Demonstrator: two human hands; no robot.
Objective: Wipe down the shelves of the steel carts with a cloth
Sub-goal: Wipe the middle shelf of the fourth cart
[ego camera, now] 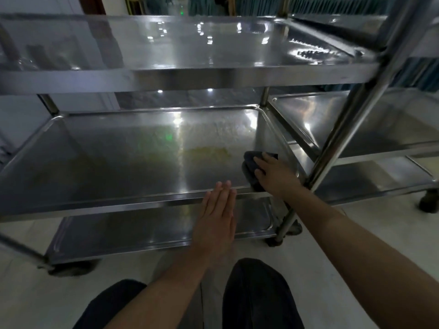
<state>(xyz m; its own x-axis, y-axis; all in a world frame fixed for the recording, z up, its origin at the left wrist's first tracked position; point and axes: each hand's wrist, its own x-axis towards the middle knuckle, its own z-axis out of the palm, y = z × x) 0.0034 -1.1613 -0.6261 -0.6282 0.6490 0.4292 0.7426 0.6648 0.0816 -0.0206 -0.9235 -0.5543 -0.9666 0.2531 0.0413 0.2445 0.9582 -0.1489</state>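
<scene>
A three-shelf steel cart fills the view. Its middle shelf (pixel 107 162) shows yellowish smears near the centre right. A dark cloth (pixel 250 166) lies at that shelf's front right corner, and my right hand (pixel 273 174) presses flat on it with fingers spread. My left hand (pixel 219 214) is held flat, fingers straight and together, with the fingertips at the front rim of the middle shelf and nothing in it. The top shelf (pixel 190 51) gleams with reflections. The bottom shelf (pixel 142 231) sits just above the floor.
A second steel cart (pixel 368 129) stands close on the right, its slanted upright post (pixel 351 115) crossing in front. Castor wheels (pixel 428 203) rest on the pale floor. My knees in dark trousers (pixel 259 295) are at the bottom edge. Teal curtains hang behind.
</scene>
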